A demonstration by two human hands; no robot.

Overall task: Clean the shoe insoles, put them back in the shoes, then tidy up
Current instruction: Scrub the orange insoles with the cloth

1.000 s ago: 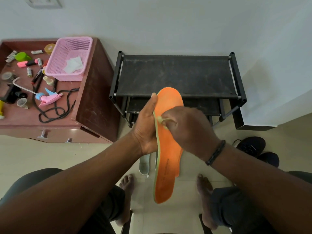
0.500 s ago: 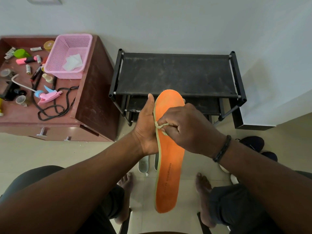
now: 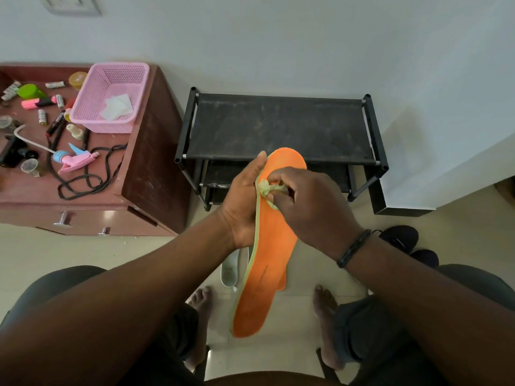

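Observation:
An orange insole with a pale green edge stands upright in front of me, toe end up. My left hand grips its left edge from behind, thumb along the rim. My right hand pinches a crumpled pale green wipe and presses it on the insole's upper part. A second orange insole edge peeks out behind the first. A white shoe lies on the floor below, and black shoes sit at the right.
A black shoe rack stands against the wall ahead. At the left, a brown dresser carries a pink basket with white wipes, a pink spray head, black laces and several small items. My bare feet rest on the tile floor.
My right hand with the wipe has shifted slightly up and down across the insole's upper part. The left hand keeps the same hold, and the view tilted a little.

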